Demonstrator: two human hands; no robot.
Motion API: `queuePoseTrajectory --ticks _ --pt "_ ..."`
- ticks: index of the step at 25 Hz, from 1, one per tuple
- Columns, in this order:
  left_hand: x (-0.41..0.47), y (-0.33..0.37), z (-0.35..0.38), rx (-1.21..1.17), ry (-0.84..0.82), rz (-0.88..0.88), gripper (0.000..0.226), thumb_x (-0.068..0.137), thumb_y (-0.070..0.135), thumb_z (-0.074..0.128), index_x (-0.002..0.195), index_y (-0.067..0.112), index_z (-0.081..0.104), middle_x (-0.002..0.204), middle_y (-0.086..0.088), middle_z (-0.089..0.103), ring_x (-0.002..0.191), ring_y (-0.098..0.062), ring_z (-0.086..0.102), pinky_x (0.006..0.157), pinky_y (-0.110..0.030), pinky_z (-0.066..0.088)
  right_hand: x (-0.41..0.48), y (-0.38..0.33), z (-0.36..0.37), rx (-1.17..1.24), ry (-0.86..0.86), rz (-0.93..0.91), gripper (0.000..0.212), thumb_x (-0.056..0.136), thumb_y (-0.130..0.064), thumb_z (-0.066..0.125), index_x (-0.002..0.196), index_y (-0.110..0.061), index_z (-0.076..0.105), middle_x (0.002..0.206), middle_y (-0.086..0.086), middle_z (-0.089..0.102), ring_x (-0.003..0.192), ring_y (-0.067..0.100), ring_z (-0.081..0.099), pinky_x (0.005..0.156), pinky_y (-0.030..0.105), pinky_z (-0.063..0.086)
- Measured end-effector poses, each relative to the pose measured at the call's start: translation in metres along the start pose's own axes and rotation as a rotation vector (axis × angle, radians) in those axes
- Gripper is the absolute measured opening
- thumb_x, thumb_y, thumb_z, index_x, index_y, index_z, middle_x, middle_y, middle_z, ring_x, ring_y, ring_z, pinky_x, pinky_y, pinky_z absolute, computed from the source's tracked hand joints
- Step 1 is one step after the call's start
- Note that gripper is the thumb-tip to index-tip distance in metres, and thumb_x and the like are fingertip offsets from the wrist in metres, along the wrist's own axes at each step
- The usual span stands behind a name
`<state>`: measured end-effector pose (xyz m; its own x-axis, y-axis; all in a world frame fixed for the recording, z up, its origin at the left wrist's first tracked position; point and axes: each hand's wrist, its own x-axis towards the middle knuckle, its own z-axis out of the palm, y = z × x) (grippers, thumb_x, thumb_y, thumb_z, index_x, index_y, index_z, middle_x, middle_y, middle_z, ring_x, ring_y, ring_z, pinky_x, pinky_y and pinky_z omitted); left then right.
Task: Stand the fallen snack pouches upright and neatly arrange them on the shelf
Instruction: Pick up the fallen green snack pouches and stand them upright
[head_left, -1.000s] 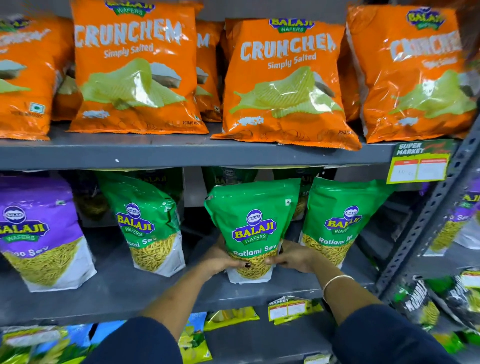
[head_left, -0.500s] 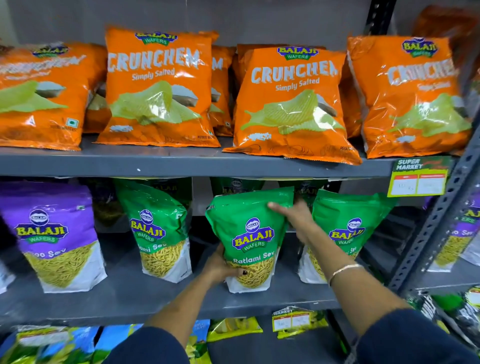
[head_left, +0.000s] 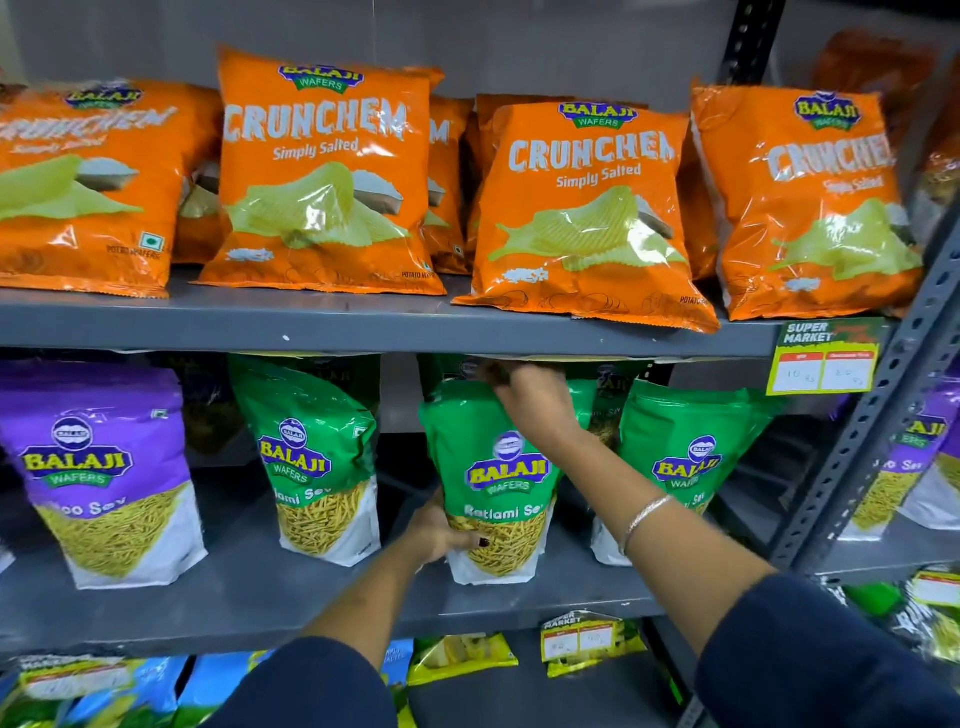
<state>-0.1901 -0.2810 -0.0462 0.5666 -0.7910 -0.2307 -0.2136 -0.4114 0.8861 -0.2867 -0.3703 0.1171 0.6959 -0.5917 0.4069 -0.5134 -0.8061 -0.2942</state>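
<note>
Both hands (head_left: 436, 535) on upright green pouch (head_left: 493, 467), mid shelf (head_left: 234, 597).

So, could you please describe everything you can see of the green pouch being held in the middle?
The green Ratlami Sev pouch is glossy plastic with a Balaji Wafers logo and a white base with a window showing yellow sev. It stands upright on the grey middle shelf. The left hand grips its lower left edge; the right hand reaches over its top.

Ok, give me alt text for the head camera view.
Both hands hold an upright green pouch on the middle shelf: left hand low on its side, right hand at its top. Orange chip bags line the shelf above.
</note>
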Motion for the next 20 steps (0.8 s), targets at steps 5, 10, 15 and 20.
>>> queuePoseTrajectory --ticks 5,10,15,20 --pt "0.003 -0.002 -0.004 -0.070 -0.055 0.025 0.092 0.060 0.010 0.082 0.138 0.010 0.033 0.137 -0.013 0.052 0.120 -0.023 0.052 0.099 -0.033 0.045 -0.046 0.046 0.037 0.382 0.305 0.259 0.105 0.068 -0.068 0.046 0.143 -0.001 0.019 0.154 0.016 0.018 0.145 0.026 0.009 0.117 0.036 0.001" --pt "-0.002 -0.015 0.010 -0.044 -0.081 -0.045 0.087 0.069 0.000 0.076 0.138 0.014 0.025 0.137 -0.008 0.051 0.111 -0.016 0.047 0.093 -0.031 0.042 -0.084 0.100 0.103 1.051 -0.553 0.487 0.109 0.063 -0.052 0.073 0.146 -0.017 0.012 0.154 0.006 0.028 0.142 0.025 0.027 0.115 0.044 0.024" --pt "-0.001 -0.028 0.014 -0.005 0.072 -0.033 0.088 0.064 -0.001 0.079 0.137 0.012 0.031 0.132 -0.009 0.054 0.117 -0.020 0.050 0.092 -0.027 0.040 -0.083 0.112 0.143 0.898 -0.586 0.344 0.127 0.048 -0.025 0.090 0.143 -0.018 0.007 0.145 0.006 0.039 0.132 0.021 0.040 0.109 0.037 0.038" --pt "0.005 -0.032 0.009 0.027 0.075 -0.033 0.083 0.066 0.002 0.079 0.135 0.011 0.036 0.129 -0.010 0.057 0.119 -0.022 0.052 0.092 -0.027 0.041 -0.085 0.115 0.152 0.813 -0.479 0.327 0.110 0.055 -0.013 0.088 0.141 -0.016 0.019 0.140 0.008 0.047 0.131 0.024 0.043 0.105 0.034 0.039"
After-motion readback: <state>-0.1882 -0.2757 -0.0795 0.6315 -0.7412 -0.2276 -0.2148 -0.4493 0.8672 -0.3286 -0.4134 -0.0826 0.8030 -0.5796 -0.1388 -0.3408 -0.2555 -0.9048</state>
